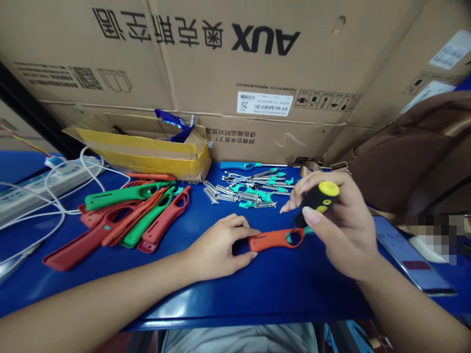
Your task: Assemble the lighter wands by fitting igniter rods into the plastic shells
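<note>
My left hand [221, 242] pinches the near end of an orange plastic lighter shell [274, 239] that lies flat on the blue table [235, 289]. My right hand [340, 228] grips a short black screwdriver with a yellow cap [317, 198]. Its tip points down at the teal trigger end of the shell. Behind the shell lies a cluster of metal and teal inner parts [250, 189].
A pile of red, orange and green lighter shells [125, 215] lies at the left. A taped cardboard box [147, 152] and big cartons [228, 63] stand behind. A power strip with white cables [44, 184] is far left, a phone [408, 255] at the right, a brown bag [412, 152] beyond it.
</note>
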